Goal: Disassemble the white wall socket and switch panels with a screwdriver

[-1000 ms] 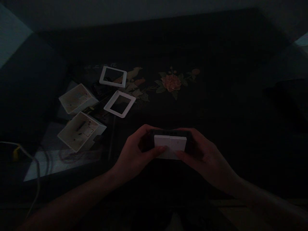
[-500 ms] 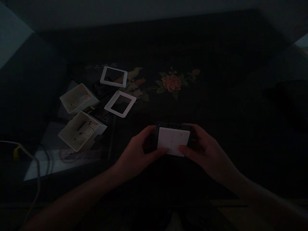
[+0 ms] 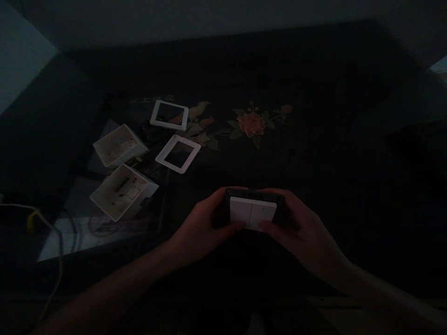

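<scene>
Between my two hands is a wall switch (image 3: 240, 210) with two white rocker halves and a dark body behind them. My left hand (image 3: 204, 223) grips its left side, thumb on the lower part of the white face. On the right side my right hand (image 3: 296, 221) holds it the same way, its thumb also pressed on the lower face. The fingers behind the switch are mostly hidden. The dark upper edge of the body faces up, and the white face leans toward me.
Left on the dark table lie two white square frames, one (image 3: 169, 115) farther back and one (image 3: 178, 154) nearer. Beside them are two open white boxes, a back one (image 3: 117, 146) and a front one (image 3: 120, 193). A pale cable (image 3: 60, 246) runs at the far left.
The switch has tipped, so its white face looks shorter and its dark top edge sits lower in view. Both hands keep their grip. The whole view has shifted slightly.
</scene>
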`<state>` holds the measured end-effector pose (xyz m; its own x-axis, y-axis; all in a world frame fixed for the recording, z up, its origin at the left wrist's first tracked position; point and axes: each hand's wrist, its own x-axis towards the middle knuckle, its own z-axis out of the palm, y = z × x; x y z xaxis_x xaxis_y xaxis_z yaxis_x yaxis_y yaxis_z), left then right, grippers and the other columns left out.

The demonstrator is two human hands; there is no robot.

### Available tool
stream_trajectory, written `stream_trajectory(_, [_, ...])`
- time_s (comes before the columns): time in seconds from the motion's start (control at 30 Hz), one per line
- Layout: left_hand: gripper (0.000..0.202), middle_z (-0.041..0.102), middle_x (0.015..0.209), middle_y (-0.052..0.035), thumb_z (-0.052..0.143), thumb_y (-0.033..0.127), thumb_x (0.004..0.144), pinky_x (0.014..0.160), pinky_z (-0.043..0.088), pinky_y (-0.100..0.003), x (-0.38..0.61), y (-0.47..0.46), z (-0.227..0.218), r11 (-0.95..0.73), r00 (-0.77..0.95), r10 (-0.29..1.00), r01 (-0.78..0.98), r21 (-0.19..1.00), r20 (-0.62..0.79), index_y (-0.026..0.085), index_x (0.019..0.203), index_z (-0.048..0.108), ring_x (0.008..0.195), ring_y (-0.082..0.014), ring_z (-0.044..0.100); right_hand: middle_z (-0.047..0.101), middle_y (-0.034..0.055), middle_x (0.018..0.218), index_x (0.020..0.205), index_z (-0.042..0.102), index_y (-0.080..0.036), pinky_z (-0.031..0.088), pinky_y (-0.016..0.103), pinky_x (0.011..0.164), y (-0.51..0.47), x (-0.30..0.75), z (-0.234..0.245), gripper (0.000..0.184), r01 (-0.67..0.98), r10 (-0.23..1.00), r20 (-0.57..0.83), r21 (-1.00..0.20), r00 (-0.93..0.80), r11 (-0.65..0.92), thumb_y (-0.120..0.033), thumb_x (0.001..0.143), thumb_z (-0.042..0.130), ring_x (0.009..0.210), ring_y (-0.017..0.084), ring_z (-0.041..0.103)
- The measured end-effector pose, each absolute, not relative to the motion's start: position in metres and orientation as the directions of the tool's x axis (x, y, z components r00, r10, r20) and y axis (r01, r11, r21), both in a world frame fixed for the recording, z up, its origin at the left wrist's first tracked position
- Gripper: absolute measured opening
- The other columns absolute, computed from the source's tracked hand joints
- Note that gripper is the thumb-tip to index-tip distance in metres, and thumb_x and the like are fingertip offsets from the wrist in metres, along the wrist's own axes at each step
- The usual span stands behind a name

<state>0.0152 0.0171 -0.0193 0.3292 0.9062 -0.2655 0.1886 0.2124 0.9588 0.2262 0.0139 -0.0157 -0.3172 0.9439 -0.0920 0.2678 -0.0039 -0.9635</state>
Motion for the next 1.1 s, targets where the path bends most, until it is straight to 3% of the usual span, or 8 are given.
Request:
stream_trajectory(0.2, [0.045,0.070,0.114,-0.0026,0.076,0.020,0.077,0.095,0.054,-0.036,0.012,0.018,-0.018,0.145,0.342,0.910,0.263,0.954,-0.233,0.023,0.119,0.060,0.106,-0.0221,0.067,0.071,0.0020,0.115,0.118,0.057,-0.029,0.061,0.030,0.084,0.014,0.225,-0.017,0.031,0.274,0.914,-0.174,-0.959,-0.367,-0.072,-0.028,0.088,0.064,0.103,0.017,0.070])
stream_trajectory(0.43, [0.055,0.067,0.119,-0.0034,0.075,0.026,0.080,0.093,0.055,-0.036,0.010,0.019,-0.018,0.109,0.346,0.915,0.281,0.954,-0.207,0.026,0.130,0.051,0.108,-0.0225,0.065,0.070,0.0084,0.118,0.120,0.054,-0.025,0.060,0.037,0.089,0.017,0.226,-0.016,0.039,0.251,0.870,-0.335,-0.934,-0.362,-0.256,-0.040,0.086,0.064,0.107,0.022,0.070])
stream_trajectory(0.57, [0.051,0.066,0.119,-0.0046,0.072,0.027,0.084,0.093,0.055,-0.038,0.008,0.018,-0.017,0.070,0.392,0.902,0.282,0.957,-0.182,0.026,0.130,0.050,0.108,-0.0232,0.066,0.071,0.0085,0.114,0.115,0.056,-0.024,0.060,0.036,0.086,0.018,0.226,-0.016,0.036,0.264,0.875,-0.349,-0.927,-0.337,-0.268,-0.043,0.085,0.063,0.103,0.022,0.070])
stream_trajectory(0.63, [0.063,0.063,0.127,-0.0064,0.075,0.028,0.083,0.096,0.054,-0.042,0.006,0.016,-0.019,0.034,0.410,0.897,0.305,0.952,-0.164,0.029,0.138,0.044,0.114,-0.0253,0.063,0.071,0.0088,0.113,0.115,0.057,-0.024,0.059,0.036,0.086,0.018,0.227,-0.016,0.037,0.269,0.884,-0.343,-0.926,-0.317,-0.263,-0.045,0.085,0.064,0.102,0.022,0.070])
stream_trajectory(0.7, [0.089,0.055,0.139,-0.0093,0.082,0.029,0.077,0.103,0.051,-0.047,0.005,0.015,-0.023,-0.068,0.420,0.902,0.356,0.932,-0.095,0.033,0.149,0.030,0.125,-0.0289,0.057,0.070,0.0090,0.113,0.114,0.058,-0.023,0.059,0.036,0.086,0.018,0.228,-0.017,0.038,0.274,0.892,-0.337,-0.927,-0.300,-0.258,-0.045,0.084,0.064,0.102,0.022,0.069])
stream_trajectory(0.77, [0.107,0.042,0.150,-0.0126,0.086,0.031,0.072,0.107,0.048,-0.050,0.005,0.013,-0.027,-0.233,0.446,0.895,0.427,0.874,0.020,0.035,0.154,0.017,0.136,-0.0324,0.047,0.070,0.0092,0.116,0.115,0.057,-0.023,0.059,0.036,0.087,0.018,0.228,-0.018,0.040,0.270,0.895,-0.336,-0.927,-0.295,-0.259,-0.046,0.084,0.064,0.103,0.022,0.069])
stream_trajectory(0.87, [0.110,0.032,0.156,-0.0154,0.086,0.035,0.072,0.111,0.044,-0.052,0.005,0.012,-0.030,-0.471,0.542,0.826,0.516,0.715,0.153,0.033,0.155,0.015,0.142,-0.0344,0.036,0.070,0.0089,0.117,0.117,0.057,-0.023,0.059,0.035,0.086,0.019,0.226,-0.020,0.041,0.262,0.897,-0.329,-0.931,-0.296,-0.255,-0.046,0.083,0.065,0.103,0.022,0.068])
stream_trajectory(1.1, [0.099,0.049,0.140,-0.0181,0.084,0.044,0.072,0.106,0.046,-0.051,0.008,0.012,-0.025,-0.630,0.624,0.754,0.595,0.499,0.207,0.019,0.150,0.028,0.127,-0.0349,0.047,0.068,0.0097,0.123,0.120,0.057,-0.024,0.058,0.037,0.090,0.015,0.227,-0.025,0.042,0.249,0.891,-0.300,-0.943,-0.341,-0.222,-0.048,0.085,0.065,0.107,0.023,0.068])
